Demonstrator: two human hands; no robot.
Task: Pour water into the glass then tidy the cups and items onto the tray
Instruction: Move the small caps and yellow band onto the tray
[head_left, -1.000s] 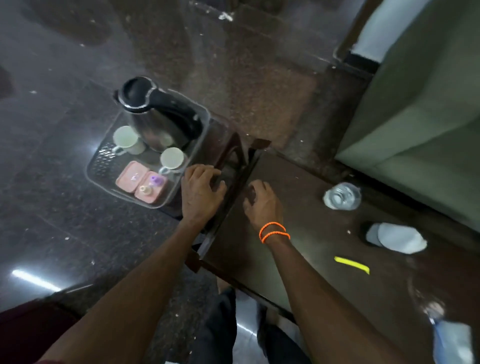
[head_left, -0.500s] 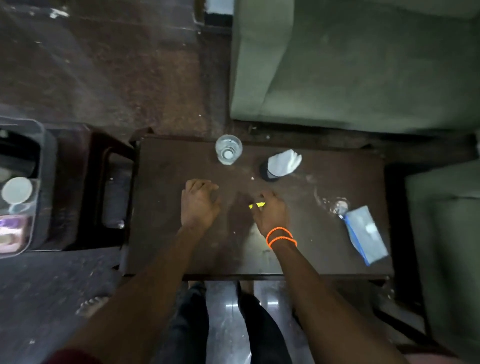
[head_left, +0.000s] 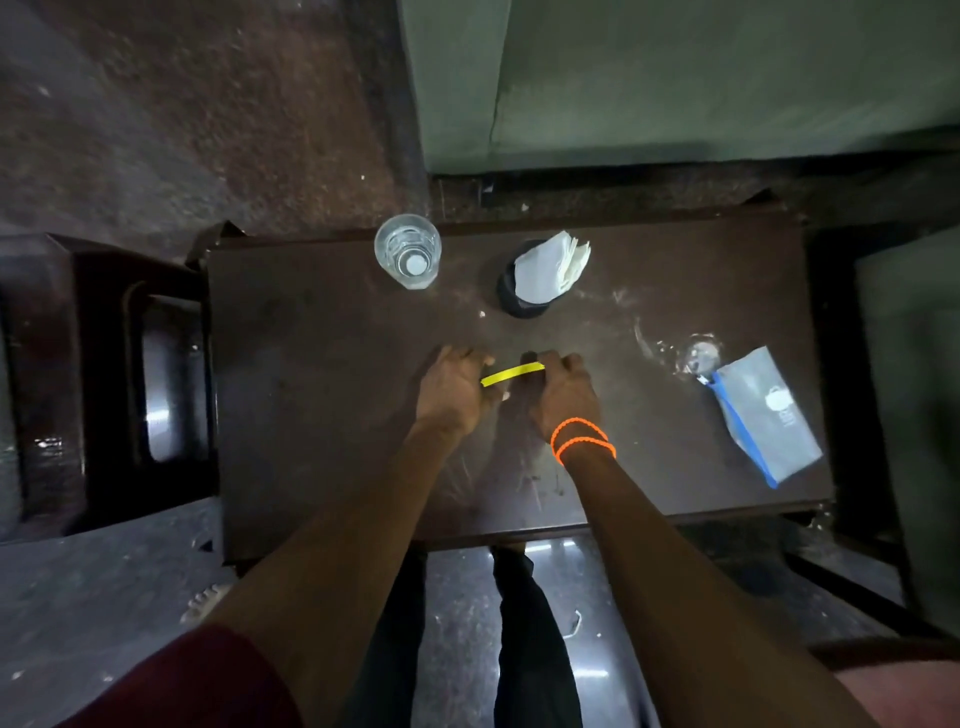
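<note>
Fingers of left hand (head_left: 451, 391) and right hand (head_left: 563, 392) pinch yellow strip (head_left: 512, 374), ends hidden; glass (head_left: 408, 250) holds water; black cup (head_left: 524, 293), napkins (head_left: 550, 267).

Both ends of the yellow strip (head_left: 512, 374) vanish under the fingers of the two hands. The dark cup (head_left: 521, 299) is largely covered by white napkins (head_left: 551, 266). The blue pouch's (head_left: 768, 415) print is too blurred to read.
</note>
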